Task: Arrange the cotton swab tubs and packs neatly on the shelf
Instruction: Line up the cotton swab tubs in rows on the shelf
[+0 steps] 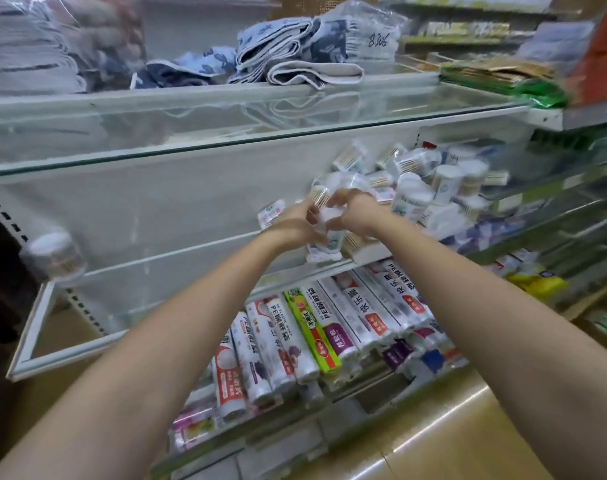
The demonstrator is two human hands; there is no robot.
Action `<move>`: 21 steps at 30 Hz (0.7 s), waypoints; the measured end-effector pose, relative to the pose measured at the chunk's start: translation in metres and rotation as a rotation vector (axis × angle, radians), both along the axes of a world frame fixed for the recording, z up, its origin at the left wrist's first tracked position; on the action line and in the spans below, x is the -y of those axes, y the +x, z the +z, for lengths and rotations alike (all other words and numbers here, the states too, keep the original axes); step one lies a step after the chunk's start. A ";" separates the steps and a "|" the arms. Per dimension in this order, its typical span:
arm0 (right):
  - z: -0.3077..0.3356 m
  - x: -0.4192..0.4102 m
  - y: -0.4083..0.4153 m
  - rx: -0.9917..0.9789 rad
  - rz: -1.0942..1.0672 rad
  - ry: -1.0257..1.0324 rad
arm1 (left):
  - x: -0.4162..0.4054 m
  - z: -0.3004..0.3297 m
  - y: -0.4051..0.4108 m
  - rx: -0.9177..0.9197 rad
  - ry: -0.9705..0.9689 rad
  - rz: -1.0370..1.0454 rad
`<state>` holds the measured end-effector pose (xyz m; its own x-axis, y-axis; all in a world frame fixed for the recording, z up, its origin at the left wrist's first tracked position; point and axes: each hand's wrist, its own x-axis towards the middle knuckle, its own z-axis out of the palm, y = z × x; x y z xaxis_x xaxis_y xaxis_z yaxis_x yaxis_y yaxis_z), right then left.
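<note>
— Where are the hands right now?

— Both reach in over the middle glass shelf (pixel 198 252), meeting near the centre of the view. The left hand (pixel 300 221) and the right hand (pixel 355 211) have their fingers curled round the same small clear plastic pack of cotton swabs (pixel 324 211) — wooden sticks showing at its top end, white tips lower down. It's blurred, so I can't tell exactly how each finger sits, but both are gripping it.

— And the rest of the swabs?

— A jumbled heap of white round cotton swab tubs and clear packs (pixel 430 181) lies at about two o'clock from the hands, on the same shelf, tipped every which way. Just below the hands, at six o'clock, a few flat packs (pixel 333 244) lie at the shelf's front edge. One lone clear round tub with a white lid (pixel 54 254) stands well apart at nine o'clock, near the shelf's left end.

— Anything else around?

— Folded blue and grey towels (pixel 295 53) on the top shelf at twelve o'clock, and a row of boxed plastic wrap rolls (pixel 315 334) on the shelf beneath, at six o'clock.
</note>
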<state>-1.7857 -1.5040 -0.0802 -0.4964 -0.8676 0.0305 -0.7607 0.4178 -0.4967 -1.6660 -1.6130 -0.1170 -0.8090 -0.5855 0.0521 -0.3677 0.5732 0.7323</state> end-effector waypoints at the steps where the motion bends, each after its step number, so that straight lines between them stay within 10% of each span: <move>1: -0.001 0.000 -0.001 -0.014 0.014 0.004 | -0.003 -0.001 -0.001 0.002 0.001 0.021; 21: -0.008 0.020 0.038 0.062 0.440 -0.214 | -0.046 -0.023 0.078 -0.268 0.145 0.522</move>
<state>-1.7479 -1.5238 -0.0880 -0.0904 -0.9728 0.2133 -0.8087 -0.0533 -0.5858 -1.5881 -1.5669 -0.1402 -0.3826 -0.9180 0.1040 -0.3654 0.2538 0.8956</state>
